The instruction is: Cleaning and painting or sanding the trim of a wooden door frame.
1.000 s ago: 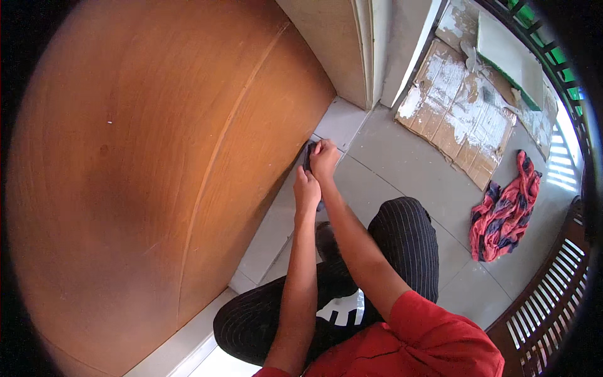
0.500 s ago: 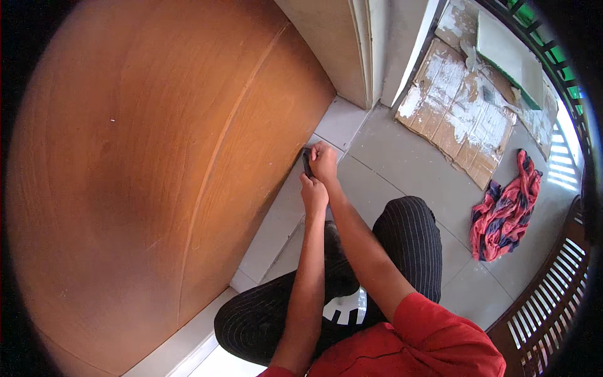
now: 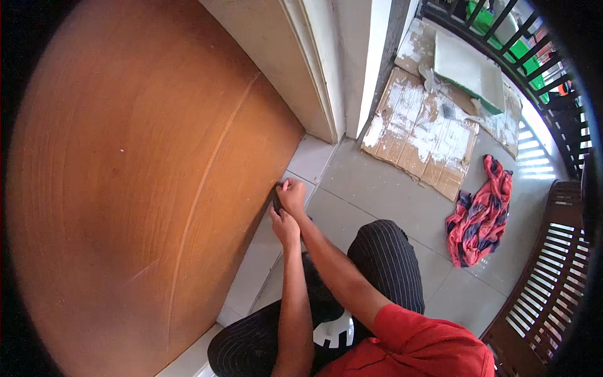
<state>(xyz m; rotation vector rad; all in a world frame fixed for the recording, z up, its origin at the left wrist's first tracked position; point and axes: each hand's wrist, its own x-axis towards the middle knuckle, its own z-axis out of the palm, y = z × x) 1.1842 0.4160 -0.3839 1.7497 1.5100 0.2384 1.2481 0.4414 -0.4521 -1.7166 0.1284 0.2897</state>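
Note:
My right hand [image 3: 291,196] is curled around the far end of a small, dark, narrow object [image 3: 277,202] low against the wooden door [image 3: 188,163]. Just nearer to me, the fingers of my left hand [image 3: 286,227] are closed at the same object's near end. Both hands are close together by the door's edge, above the pale tiles [image 3: 257,257]. My fingers cover much of the object, so its exact kind does not show.
A cream door frame [image 3: 317,75] stands beyond my hands. Paint-splashed cardboard [image 3: 421,125] lies on the floor with a white-and-green tray [image 3: 468,69] on it. A red and dark cloth [image 3: 480,213] lies crumpled at right, near a slatted brown chair [image 3: 546,270].
The view has shifted, so the door, floor things and my hands sit differently in it. Both hands stay on the dark object at the door's edge.

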